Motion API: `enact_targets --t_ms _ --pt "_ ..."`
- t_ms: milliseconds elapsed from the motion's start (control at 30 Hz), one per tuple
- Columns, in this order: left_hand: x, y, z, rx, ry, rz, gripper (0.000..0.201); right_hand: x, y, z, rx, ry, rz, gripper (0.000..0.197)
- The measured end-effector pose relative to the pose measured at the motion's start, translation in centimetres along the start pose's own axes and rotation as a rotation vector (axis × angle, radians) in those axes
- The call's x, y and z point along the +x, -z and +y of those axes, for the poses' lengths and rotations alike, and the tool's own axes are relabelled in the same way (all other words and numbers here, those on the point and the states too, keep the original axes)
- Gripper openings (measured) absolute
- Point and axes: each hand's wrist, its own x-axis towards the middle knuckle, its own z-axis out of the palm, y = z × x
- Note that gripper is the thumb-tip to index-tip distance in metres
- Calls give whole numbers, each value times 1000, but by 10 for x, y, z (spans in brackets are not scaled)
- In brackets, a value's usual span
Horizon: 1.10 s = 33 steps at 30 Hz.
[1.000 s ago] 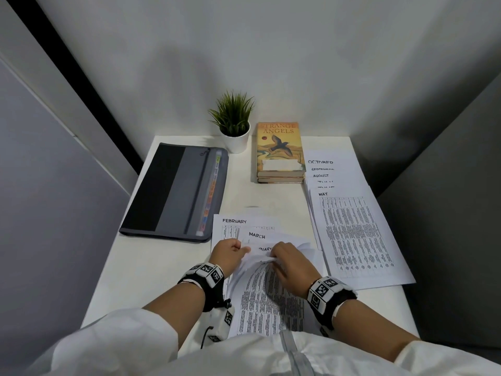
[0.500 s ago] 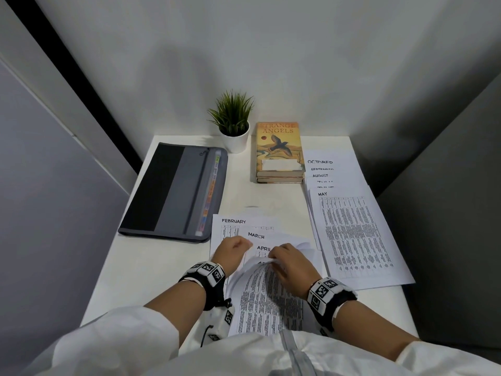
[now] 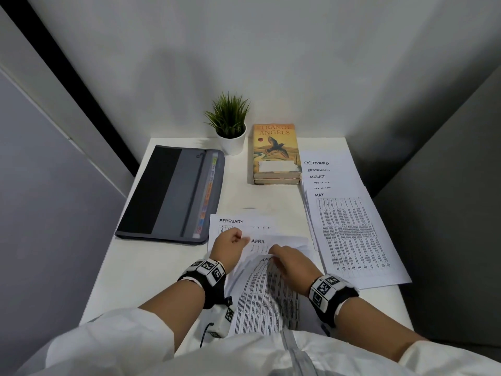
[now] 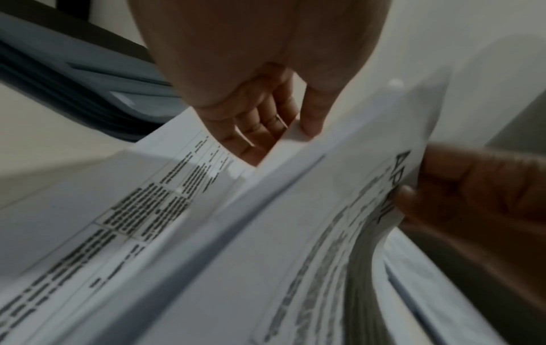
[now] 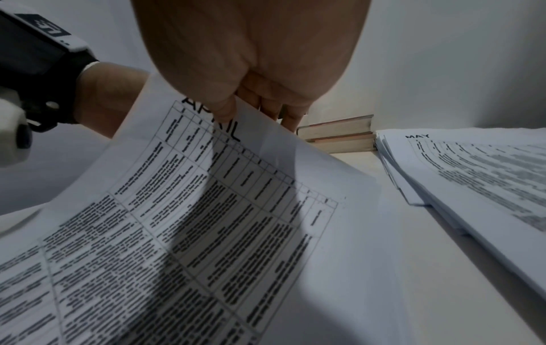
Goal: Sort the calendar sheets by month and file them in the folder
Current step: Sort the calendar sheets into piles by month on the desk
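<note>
An APRIL sheet (image 5: 224, 186) is held lifted at its top edge, low in the centre of the head view, pinched by the right hand (image 3: 294, 263); in the right-wrist view the thumb is seen on the heading and the fingers (image 5: 291, 116) behind the paper. A second sheet headed APRIL (image 3: 271, 241) is exposed just above it in the frame. A second ago MARCH was the heading read at that spot, with a partly hidden heading below it; half a second ago APRIL had come into sight beneath MARCH. MARCH is now covered or slid aside under the left hand (image 3: 229, 244), whose thumb and curled fingers are clamped on the edge of the sheets in between, as the left-wrist view shows. The FEBRUARY sheet (image 3: 233, 222) is left flat at the top of this pile.

From this it is judged that the near pile is being fanned through to put the early months in order, and that two April pages must be kept together.

At the right of the frame a sorted stack (image 3: 352, 234) is fanned from OCTOBER down to MAY. The grey folder (image 3: 173, 194) lies closed at the left centre, so filing is not yet begun. A potted plant (image 3: 229, 126) and books (image 3: 276, 153) stand at the back of the white table (image 3: 130, 267).
</note>
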Motion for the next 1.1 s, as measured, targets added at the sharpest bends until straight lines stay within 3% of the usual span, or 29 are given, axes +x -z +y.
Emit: enact_targets --t_ms 100,267,400,500,667,800,967,1100 --pt "-6 7 7 -128 -37 85 28 1 5 -4 33 2 12 11" --pt "-20 18 19 -9 -163 -82 24 8 28 -14 3 103 200 8" --pt "-25 29 37 -20 -256 -124 19 12 56 -32 38 97 182 12" --pt "-27 34 56 -100 -292 -91 15 14 85 -48 95 63 140 12" --pt "-34 50 93 -168 -502 1 35 21 143 -79 91 53 124 6" --pt "-34 59 108 -151 -633 108 17 28 186 -103 78 103 150 6" --pt "-28 64 122 -115 -679 280 11 37 222 -128 100 212 328 7" --pt "-18 67 137 -187 -605 340 6 44 230 -127 165 259 616 15"
